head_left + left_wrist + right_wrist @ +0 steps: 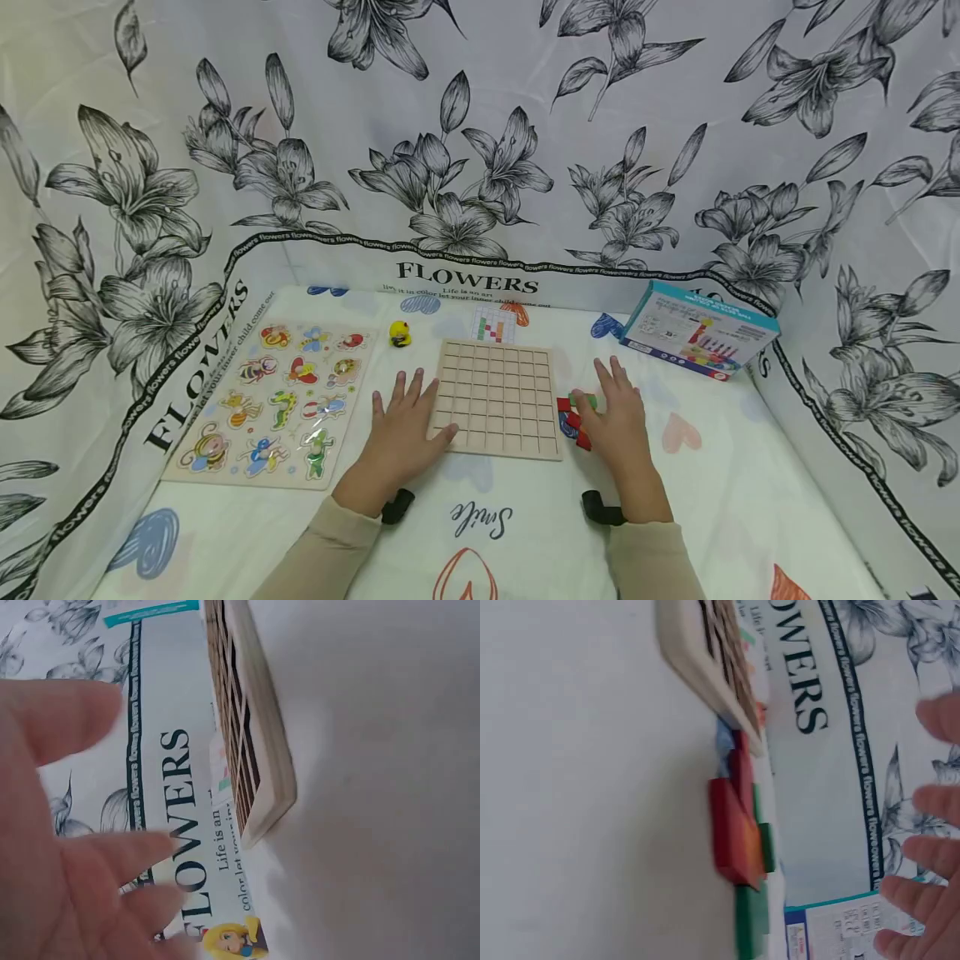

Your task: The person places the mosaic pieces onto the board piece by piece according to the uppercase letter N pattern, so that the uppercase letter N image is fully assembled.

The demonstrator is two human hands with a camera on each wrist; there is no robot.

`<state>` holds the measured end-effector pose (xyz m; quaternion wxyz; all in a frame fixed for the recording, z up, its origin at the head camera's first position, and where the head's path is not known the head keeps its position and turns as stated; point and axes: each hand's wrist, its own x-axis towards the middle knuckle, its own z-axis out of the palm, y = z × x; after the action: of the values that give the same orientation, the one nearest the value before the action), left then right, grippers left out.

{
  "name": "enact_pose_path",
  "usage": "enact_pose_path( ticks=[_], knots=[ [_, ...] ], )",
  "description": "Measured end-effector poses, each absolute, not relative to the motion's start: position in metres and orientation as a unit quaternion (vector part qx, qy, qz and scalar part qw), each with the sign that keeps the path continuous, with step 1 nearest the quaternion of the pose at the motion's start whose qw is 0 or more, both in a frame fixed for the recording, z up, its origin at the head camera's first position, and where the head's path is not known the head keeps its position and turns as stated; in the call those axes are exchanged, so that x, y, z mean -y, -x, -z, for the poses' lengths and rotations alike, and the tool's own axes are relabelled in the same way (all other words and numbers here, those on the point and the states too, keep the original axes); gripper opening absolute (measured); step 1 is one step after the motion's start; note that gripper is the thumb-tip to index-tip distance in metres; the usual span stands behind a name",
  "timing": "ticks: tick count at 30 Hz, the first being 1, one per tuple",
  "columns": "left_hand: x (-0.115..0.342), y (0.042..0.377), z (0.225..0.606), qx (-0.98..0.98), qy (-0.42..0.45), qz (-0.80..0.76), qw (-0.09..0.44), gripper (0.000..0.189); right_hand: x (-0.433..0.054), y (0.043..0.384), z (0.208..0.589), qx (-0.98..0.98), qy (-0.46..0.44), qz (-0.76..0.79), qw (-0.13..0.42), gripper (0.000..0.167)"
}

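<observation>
In the head view a wooden grid board (495, 400) with rows of square cells lies on the cloth between both hands. My left hand (399, 442), fingers spread, is beside its left edge, the thumb close to the lower left corner. The left wrist view shows the spread fingers and the board's corner (266, 810) with nothing held. At the board's right side sits a small pile of red blocks (582, 440) and green blocks (588, 401). My right hand (621, 429) hovers over or beside this pile with fingers extended. In the right wrist view its fingers hold nothing.
Behind the board lies a card with a coloured grid pattern (492, 323). A yellow toy duck (400, 334) stands to its left. An insect picture puzzle board (232, 477) lies on the left, and a teal-edged box (697, 329) stands at the back right before the flowered cloth wall.
</observation>
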<state>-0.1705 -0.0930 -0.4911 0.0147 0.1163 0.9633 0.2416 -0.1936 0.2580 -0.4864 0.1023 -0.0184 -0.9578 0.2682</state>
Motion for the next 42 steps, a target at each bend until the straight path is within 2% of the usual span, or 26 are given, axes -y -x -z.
enact_pose_path(
  ticks=[4, 7, 13, 17, 23, 27, 33, 42],
  knots=[
    [0.094, 0.172, 0.497, -0.948, -0.143, -0.276, 0.065, 0.066, -0.269, 0.196, 0.473, 0.944, 0.041, -0.305, 0.119, 0.064],
    [0.092, 0.172, 0.502, -0.946, -0.157, -0.271, 0.085, 0.061, -0.28, 0.2, 0.462, 0.944, 0.028, -0.307, 0.115, 0.055],
    [0.091, 0.171, 0.503, -0.948, -0.155, -0.268, 0.075, 0.059, -0.293, 0.206, 0.443, 0.955, 0.013, -0.283, 0.089, 0.044],
    [0.092, 0.17, 0.5, -0.946, -0.159, -0.274, 0.065, 0.06, -0.286, 0.214, 0.447, 0.963, 0.004, -0.264, 0.047, 0.04],
    [0.095, 0.169, 0.498, -0.946, -0.164, -0.273, 0.062, 0.06, -0.271, 0.227, 0.468, 0.972, -0.013, -0.228, -0.055, 0.038],
    [0.097, 0.17, 0.5, -0.946, -0.16, -0.275, 0.068, 0.061, -0.277, 0.231, 0.482, 0.971, 0.022, -0.22, -0.088, 0.039],
    [0.097, 0.173, 0.504, -0.948, -0.157, -0.269, 0.066, 0.063, -0.29, 0.235, 0.495, 0.966, 0.035, -0.236, -0.1, 0.039],
    [0.099, 0.171, 0.501, -0.947, -0.158, -0.274, 0.057, 0.061, -0.297, 0.236, 0.491, 0.951, 0.069, -0.286, -0.097, 0.038]
  ],
)
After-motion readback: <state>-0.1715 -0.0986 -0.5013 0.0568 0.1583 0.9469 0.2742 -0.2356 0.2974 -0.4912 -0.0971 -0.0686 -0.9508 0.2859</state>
